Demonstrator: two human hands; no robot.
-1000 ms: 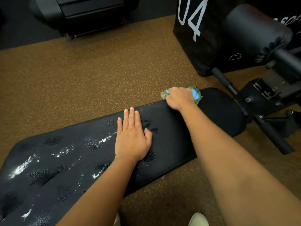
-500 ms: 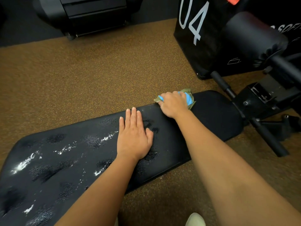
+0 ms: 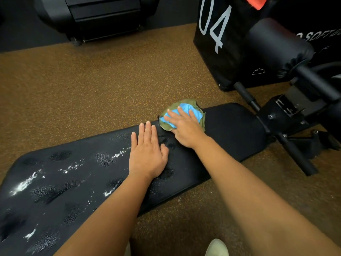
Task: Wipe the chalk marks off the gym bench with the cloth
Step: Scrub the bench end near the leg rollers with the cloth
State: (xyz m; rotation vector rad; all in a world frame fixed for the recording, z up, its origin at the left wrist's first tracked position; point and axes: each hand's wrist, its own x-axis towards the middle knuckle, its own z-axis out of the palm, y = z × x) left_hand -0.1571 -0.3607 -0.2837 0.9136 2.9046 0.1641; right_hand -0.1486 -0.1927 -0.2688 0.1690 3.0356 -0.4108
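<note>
head view: both hands flat, right hand (image 3: 186,129) pressing the cloth (image 3: 192,109). your left hand (image 3: 147,156) may smear chalk marks (image 3: 24,184).

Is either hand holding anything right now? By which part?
Nothing is held. The right hand presses straight fingers down on top of the cloth; the left hand lies flat on the gym bench.

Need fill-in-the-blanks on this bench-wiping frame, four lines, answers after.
1. The right hand presses a green and ___ cloth on the gym bench.
2. The left hand lies ___ on the bench, holding nothing.
3. Most white chalk marks lie to the ___ of the left hand.
4. The black box reads ___.
Answers: blue; flat; left; 04.
</note>
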